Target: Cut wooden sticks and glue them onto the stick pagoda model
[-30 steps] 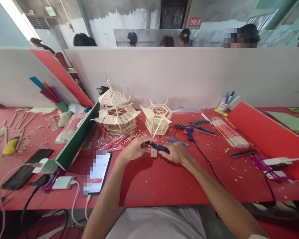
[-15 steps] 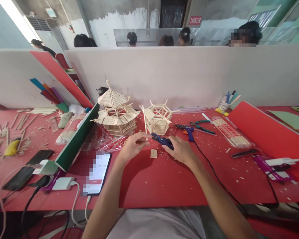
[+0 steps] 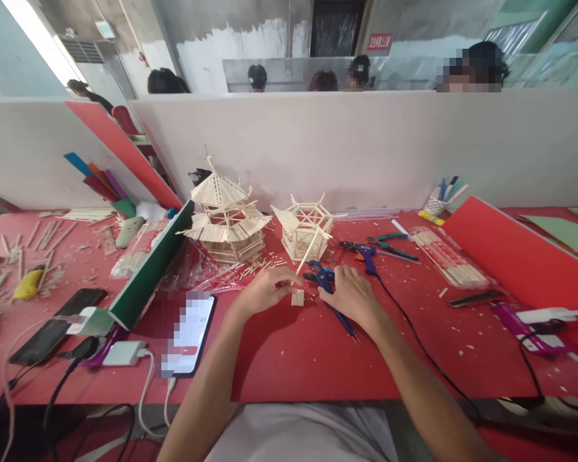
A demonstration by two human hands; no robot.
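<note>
A thin wooden stick [image 3: 307, 252] slants up from the fingertips of my left hand [image 3: 268, 290], which are pinched round its lower end. My right hand [image 3: 349, 292] has its fingers curled over the handles of blue cutters [image 3: 324, 277], whose jaws point left. A small slatted wooden square [image 3: 297, 297] lies on the red table just beside my left fingertips. Blue tweezers [image 3: 345, 323] lie below my right hand. Behind the stick is an open wooden stick frame [image 3: 304, 232], partly roofed on its left side. A taller tiered stick pavilion [image 3: 227, 226] stands left of it.
A glue gun [image 3: 365, 254] with a black cord and green-handled pliers [image 3: 392, 247] lie to the right, near packaged sticks [image 3: 447, 258]. To the left are a phone [image 3: 191, 333], a green divider [image 3: 154, 269] and plastic wrap. Beyond the white partition [image 3: 318, 147] are several people's heads.
The cutters have turned and moved lower, uncovering the tweezers. My left hand has dropped slightly, with the stick now slanting across the open frame. The upright stick at the frame's left is gone.
</note>
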